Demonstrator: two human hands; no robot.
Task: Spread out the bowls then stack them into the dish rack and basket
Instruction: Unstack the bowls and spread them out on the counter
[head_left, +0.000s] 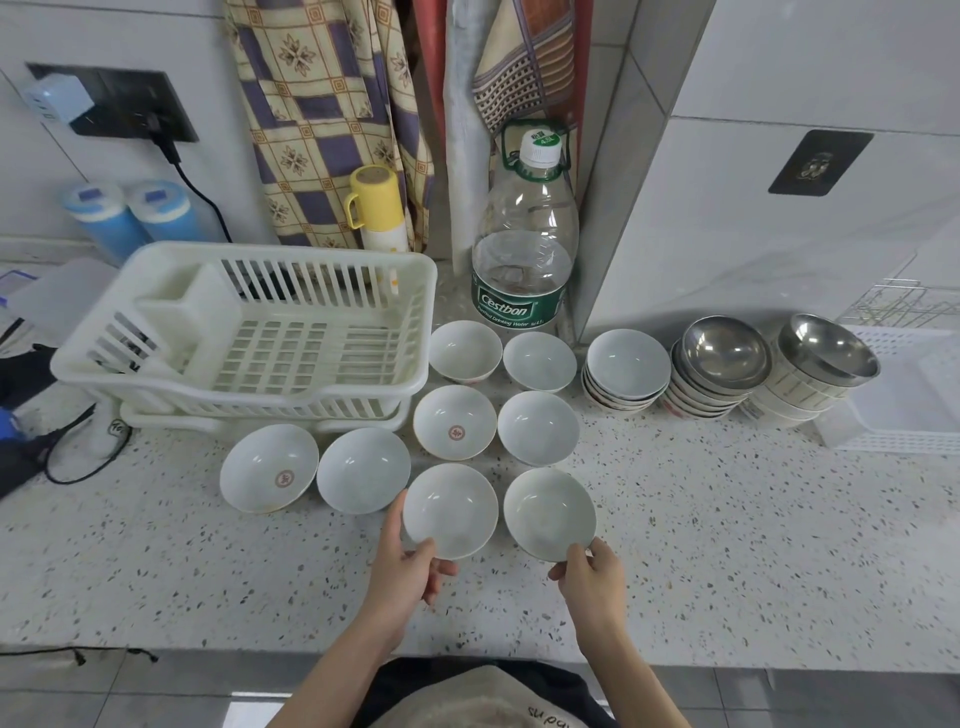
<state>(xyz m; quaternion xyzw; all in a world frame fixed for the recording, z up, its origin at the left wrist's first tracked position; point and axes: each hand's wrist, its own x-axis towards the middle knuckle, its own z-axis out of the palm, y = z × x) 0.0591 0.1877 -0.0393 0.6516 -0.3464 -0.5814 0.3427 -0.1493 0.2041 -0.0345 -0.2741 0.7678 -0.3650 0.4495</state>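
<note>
Eight white bowls (455, 422) spread upright on counter; stacks (626, 371) right; dish rack (249, 332) empty.

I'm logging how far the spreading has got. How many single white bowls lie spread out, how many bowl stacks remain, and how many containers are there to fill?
Single white bowls spread on the counter: 8, from to
Bowl stacks remaining: 3
Containers: 2, the dish rack and the basket
Total: 13
</note>
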